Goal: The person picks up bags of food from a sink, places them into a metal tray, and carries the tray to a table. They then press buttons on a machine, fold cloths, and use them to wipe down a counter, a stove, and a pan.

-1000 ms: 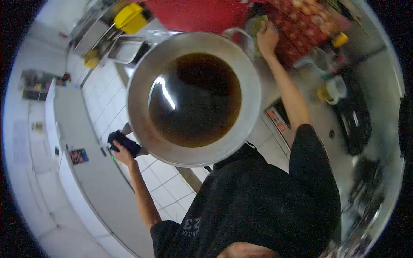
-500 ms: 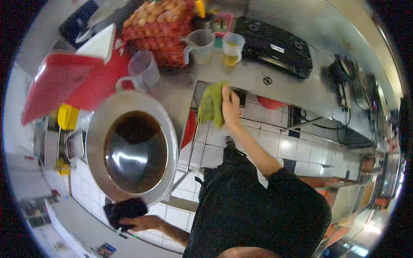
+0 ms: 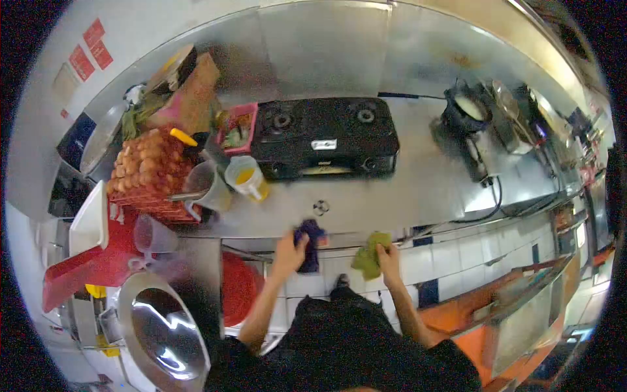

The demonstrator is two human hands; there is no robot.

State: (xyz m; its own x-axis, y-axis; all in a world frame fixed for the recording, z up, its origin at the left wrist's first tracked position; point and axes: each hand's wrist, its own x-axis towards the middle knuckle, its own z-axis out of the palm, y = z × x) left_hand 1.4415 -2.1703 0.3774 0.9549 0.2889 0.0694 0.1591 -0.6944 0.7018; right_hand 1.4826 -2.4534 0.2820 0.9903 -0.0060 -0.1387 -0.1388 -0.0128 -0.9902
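My left hand (image 3: pixel 288 254) is closed around a dark purple cloth (image 3: pixel 311 247) that hangs down at the front edge of the steel counter (image 3: pixel 418 189). To its right, my right hand (image 3: pixel 389 259) grips a green cloth (image 3: pixel 372 256), also in front of the counter edge. The two hands are apart, each with its own cloth. Just beyond them on the counter lies a pair of small black-handled scissors (image 3: pixel 321 208). A wide metal pot (image 3: pixel 135 287) of dark liquid stands at the lower left, away from both hands.
A black two-burner stove (image 3: pixel 326 134) sits on the counter. Left of it are a jug of yellow liquid (image 3: pixel 247 178), another clear jug (image 3: pixel 210 185) and stacked eggs (image 3: pixel 151 163). A dark pan (image 3: pixel 467 111) with cables nearby stands right. Below is a red tub (image 3: pixel 240 287).
My view has swung right toward the stove. My left hand with the dark cloth has left the pot's rim and come up beside my right hand, which still holds the green cloth.
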